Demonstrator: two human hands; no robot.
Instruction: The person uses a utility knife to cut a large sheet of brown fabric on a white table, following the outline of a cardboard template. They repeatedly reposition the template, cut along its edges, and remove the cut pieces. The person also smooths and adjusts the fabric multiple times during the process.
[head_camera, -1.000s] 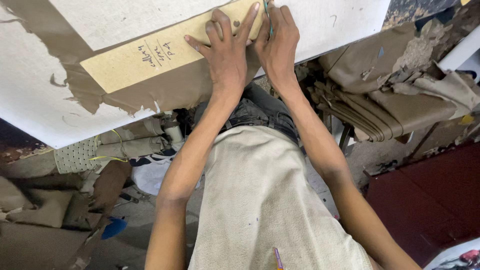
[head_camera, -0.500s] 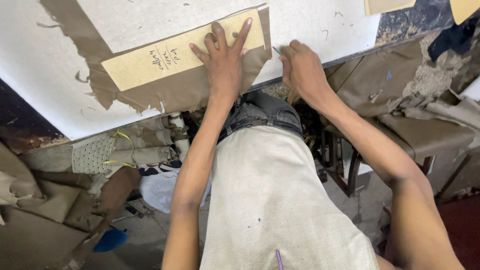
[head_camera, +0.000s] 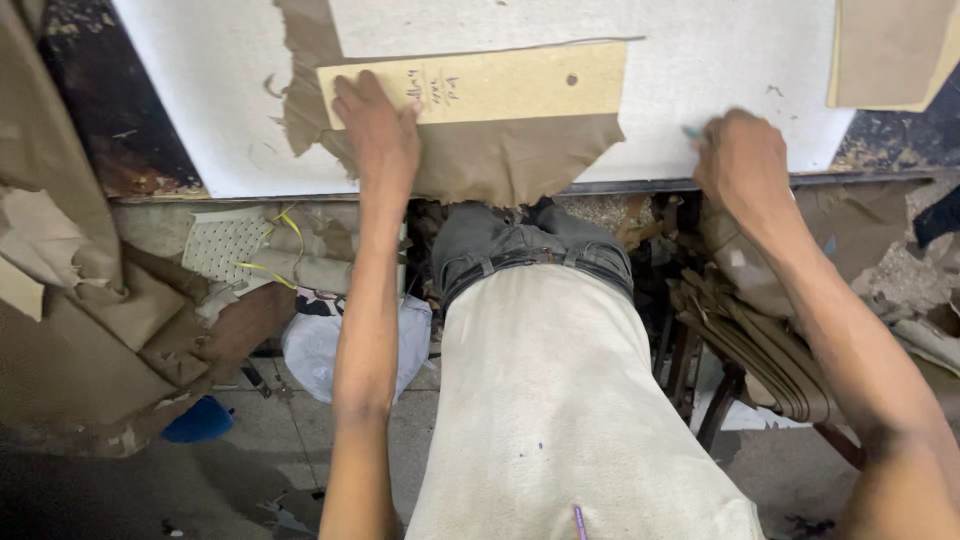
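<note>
Slippage is the risk: left hand (head_camera: 375, 135) lies flat and open on the cardboard template (head_camera: 480, 85), only pressing it onto brown fabric (head_camera: 500, 165) beneath on the desk (head_camera: 720, 60); right hand (head_camera: 740, 160), off to the side, is closed around a small pale-blue marker (head_camera: 692, 132)

The cardboard template (head_camera: 500, 85) is pale yellow-tan with dark handwriting and one small dark hole. Under it lies a dull brown piece of material (head_camera: 500, 165) on a white, faintly speckled table (head_camera: 720, 60). The shirt (head_camera: 560, 400) is off-white, the trousers (head_camera: 500, 235) dark grey. A cream perforated sheet (head_camera: 225, 245) shows a dotted pattern, a blue object (head_camera: 200, 420) lies on the grey floor (head_camera: 110, 490), and folded fabric (head_camera: 760, 340) is khaki.
</note>
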